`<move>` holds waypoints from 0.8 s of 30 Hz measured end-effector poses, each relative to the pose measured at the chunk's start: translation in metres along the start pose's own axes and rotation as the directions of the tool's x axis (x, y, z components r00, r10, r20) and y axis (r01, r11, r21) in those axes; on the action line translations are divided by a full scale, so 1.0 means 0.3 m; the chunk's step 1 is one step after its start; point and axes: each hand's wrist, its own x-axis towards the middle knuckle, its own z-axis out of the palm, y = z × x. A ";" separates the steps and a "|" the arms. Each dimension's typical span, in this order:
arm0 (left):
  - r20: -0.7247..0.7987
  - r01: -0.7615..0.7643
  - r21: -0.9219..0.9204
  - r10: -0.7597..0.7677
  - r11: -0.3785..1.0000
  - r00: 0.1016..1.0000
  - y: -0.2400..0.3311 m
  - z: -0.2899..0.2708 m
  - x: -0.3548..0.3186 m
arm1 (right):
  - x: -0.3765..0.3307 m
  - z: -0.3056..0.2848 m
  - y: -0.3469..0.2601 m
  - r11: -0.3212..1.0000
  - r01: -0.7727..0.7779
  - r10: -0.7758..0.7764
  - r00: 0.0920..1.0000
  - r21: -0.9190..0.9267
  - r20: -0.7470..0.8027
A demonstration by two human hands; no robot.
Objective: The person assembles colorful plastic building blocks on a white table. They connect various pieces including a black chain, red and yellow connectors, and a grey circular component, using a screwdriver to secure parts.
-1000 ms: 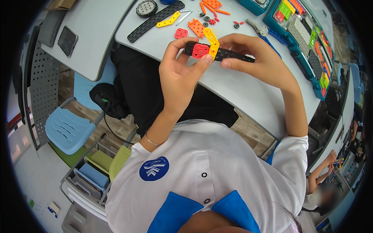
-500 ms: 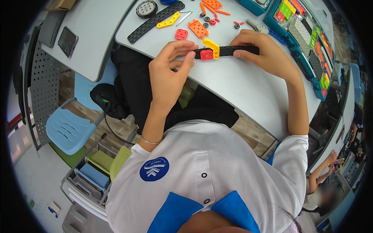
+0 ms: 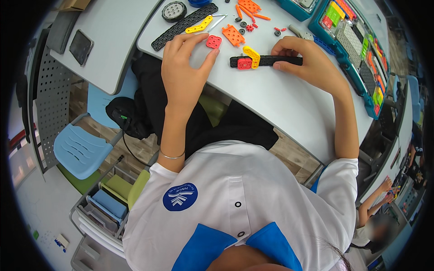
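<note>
My right hand (image 3: pixel 312 63) pins the right end of a black perforated beam (image 3: pixel 271 60) flat on the grey table (image 3: pixel 280 104). A yellow curved piece (image 3: pixel 252 56) and a small red square piece (image 3: pixel 244 64) are fixed near the beam's left end. My left hand (image 3: pixel 183 72) hovers over the table with fingers spread, its fingertips touching a loose red square plate (image 3: pixel 214 42). An orange plate (image 3: pixel 233 35) lies just beyond it.
A long black strip (image 3: pixel 183 25) with a yellow piece (image 3: pixel 199 24), a black wheel (image 3: pixel 174 11) and small orange parts (image 3: pixel 249 6) lie at the far edge. A teal parts tray (image 3: pixel 357 40) stands at right. A tablet (image 3: pixel 81 46) rests on a second table; blue chair (image 3: pixel 77 151) at left.
Both hands have lowered the beam onto the table. My left hand let go of it and moved left to the red square plate; my right hand slid to the beam's right end.
</note>
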 end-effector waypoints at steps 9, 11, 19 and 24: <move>0.001 0.027 0.014 -0.027 1.000 1.000 0.002 0.011 -0.007 | 0.004 0.003 0.012 1.000 0.007 -0.007 1.000 -0.002 -0.007; -0.015 -0.036 0.031 0.036 0.999 0.999 0.016 0.014 0.001 | 0.004 0.003 0.011 1.000 0.005 -0.005 1.000 -0.003 -0.005; 0.122 -0.226 0.088 0.215 0.970 0.969 0.007 0.061 0.061 | -0.003 -0.013 0.005 0.999 -0.039 0.041 0.998 -0.023 0.049; 0.098 -0.216 0.044 0.211 0.975 0.973 0.004 0.073 0.056 | -0.014 -0.024 0.002 0.999 0.014 -0.011 0.999 -0.048 0.048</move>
